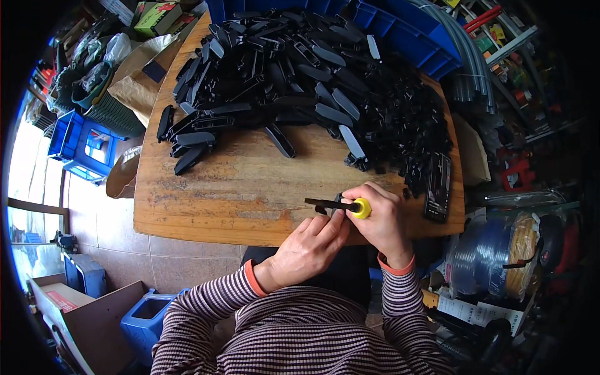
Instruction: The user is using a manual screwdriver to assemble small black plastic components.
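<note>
Over the near edge of the wooden table (206, 206), my two hands are close together. My right hand (381, 219) is closed round a yellow-handled tool (362, 208), whose dark flat shaft points left. Beneath that shaft, the fingers of my left hand (303, 247) pinch a small black plastic part (321, 210), mostly hidden by fingers and tool. A big heap of long black plastic pieces (275, 69) covers the far half of the table. Smaller black parts (406, 125) are piled at its right side. One long piece (280, 140) lies apart, nearer to me.
A black flat device (437, 187) lies at the table's right edge. Blue crates (409, 37) stand behind the heap. Clear hose coils (478, 250) and shelving are on the right. A blue bin (147, 319), cardboard box (94, 312) and paper bag (140, 81) stand left.
</note>
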Action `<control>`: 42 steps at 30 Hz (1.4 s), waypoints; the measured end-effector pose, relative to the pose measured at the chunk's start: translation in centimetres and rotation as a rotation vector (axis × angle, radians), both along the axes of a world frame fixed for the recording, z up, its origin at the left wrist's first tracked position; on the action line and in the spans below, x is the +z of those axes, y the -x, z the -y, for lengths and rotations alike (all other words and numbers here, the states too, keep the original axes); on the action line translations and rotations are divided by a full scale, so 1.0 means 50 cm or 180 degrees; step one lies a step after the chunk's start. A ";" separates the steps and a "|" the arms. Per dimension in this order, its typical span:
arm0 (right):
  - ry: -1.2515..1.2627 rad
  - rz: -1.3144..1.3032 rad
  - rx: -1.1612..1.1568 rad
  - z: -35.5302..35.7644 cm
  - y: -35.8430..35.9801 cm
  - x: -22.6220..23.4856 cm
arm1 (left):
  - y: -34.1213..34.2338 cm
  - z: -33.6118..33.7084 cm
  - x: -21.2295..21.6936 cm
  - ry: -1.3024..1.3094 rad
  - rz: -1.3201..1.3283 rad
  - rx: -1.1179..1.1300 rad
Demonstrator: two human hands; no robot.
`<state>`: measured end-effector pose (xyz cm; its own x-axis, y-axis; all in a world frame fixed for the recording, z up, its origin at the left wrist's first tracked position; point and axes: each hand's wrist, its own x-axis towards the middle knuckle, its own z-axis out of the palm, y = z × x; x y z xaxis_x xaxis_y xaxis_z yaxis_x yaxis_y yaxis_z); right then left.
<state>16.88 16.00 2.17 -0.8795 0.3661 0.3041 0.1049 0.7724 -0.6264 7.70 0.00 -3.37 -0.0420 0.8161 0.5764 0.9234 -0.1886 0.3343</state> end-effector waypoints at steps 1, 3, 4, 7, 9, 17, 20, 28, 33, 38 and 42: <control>-0.0012 0.0007 -0.0029 0.000 -0.001 -0.001 | -0.003 -0.003 -0.001 0.0016 0.0037 -0.0005; -0.0151 -0.0018 -0.0020 0.000 -0.003 -0.002 | -0.008 -0.008 -0.001 0.0014 0.0083 -0.0051; -0.0222 -0.0028 -0.0020 0.000 -0.004 -0.003 | -0.007 -0.007 0.000 0.0021 0.0094 -0.0024; -0.0186 -0.0045 -0.0011 -0.003 0.008 -0.015 | -0.006 -0.007 0.006 0.0016 0.0123 -0.0023; -0.0172 -0.0055 -0.0017 -0.008 0.002 -0.010 | -0.009 -0.007 0.009 0.0137 0.0210 -0.0022; 0.0218 0.0437 0.0659 -0.042 -0.001 0.002 | 0.009 -0.003 0.014 0.0197 0.0155 -0.0245; 0.0379 0.0283 0.0613 -0.043 0.006 0.006 | 0.015 -0.007 0.015 0.0159 0.0136 -0.0252; 0.2106 -0.1048 0.0175 -0.007 0.074 -0.025 | 0.013 -0.011 0.018 0.0134 0.0133 -0.0403; 0.2051 -0.2207 -0.0091 -0.048 0.002 0.041 | 0.021 -0.012 0.033 0.0181 0.0230 -0.0325; 0.0402 -0.1187 -0.1751 -0.107 -0.126 0.083 | 0.046 0.012 0.155 -0.1272 0.1797 -0.0974; -0.0493 0.0200 -0.2258 -0.125 -0.161 -0.020 | 0.012 0.099 0.287 -0.3766 0.3520 -0.2955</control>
